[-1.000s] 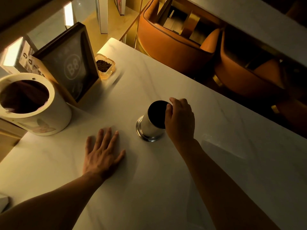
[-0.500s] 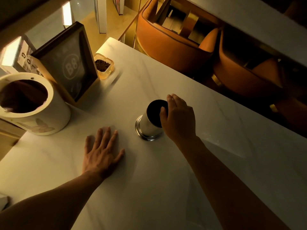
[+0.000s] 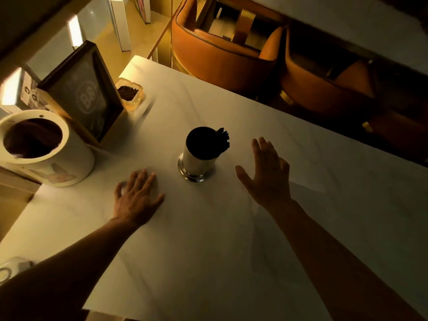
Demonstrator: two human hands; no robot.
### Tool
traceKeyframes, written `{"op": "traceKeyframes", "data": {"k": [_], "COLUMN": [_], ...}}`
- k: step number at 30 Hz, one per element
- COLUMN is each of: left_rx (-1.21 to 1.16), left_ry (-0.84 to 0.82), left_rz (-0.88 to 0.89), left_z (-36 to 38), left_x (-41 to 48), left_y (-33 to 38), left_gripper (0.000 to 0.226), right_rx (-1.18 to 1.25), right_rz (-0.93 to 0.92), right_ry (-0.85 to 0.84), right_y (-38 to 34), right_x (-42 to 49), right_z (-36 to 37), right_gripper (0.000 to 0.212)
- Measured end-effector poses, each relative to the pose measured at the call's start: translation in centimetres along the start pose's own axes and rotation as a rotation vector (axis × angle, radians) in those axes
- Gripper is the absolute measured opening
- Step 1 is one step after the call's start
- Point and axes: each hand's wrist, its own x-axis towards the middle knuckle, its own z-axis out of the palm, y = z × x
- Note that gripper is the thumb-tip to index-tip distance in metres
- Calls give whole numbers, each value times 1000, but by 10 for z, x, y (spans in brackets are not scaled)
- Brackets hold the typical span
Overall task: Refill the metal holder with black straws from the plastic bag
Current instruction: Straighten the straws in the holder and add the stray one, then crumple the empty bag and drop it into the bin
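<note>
A shiny metal holder (image 3: 196,162) stands upright in the middle of the white marble table (image 3: 208,251). A bunch of black straws (image 3: 223,137) leans against its far right rim. My right hand (image 3: 266,177) hovers just right of the holder, fingers spread, holding nothing and apart from the holder. My left hand (image 3: 136,198) lies flat on the table to the holder's near left, fingers apart. No plastic bag is in view.
A white round bin (image 3: 46,167) stands at the left. Behind it leans a dark framed sign (image 3: 85,93), with a glass ashtray (image 3: 129,93) beside it. Orange chairs (image 3: 222,54) stand beyond the table's far edge. A small pale object (image 3: 11,268) lies at the near left.
My right hand has let go of the holder's rim and moved away to the right, opening. The straws now show in the holder. The left hand has stayed flat.
</note>
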Motion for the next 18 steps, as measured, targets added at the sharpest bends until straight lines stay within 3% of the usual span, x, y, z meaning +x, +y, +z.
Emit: {"op": "traceKeyframes", "data": {"k": [8, 18], "left_rx": [65, 152], "left_ry": [-12, -112], "left_rz": [54, 272], "left_z": [-8, 24], "left_x": [-19, -33], "left_y": [54, 195], "left_gripper": [82, 85], "right_rx": [-82, -37], "right_rz": [141, 220], "right_ry": [-233, -475], "right_y": [88, 210], "right_x": [-72, -131], "right_z": [17, 24], "right_gripper": [95, 101]}}
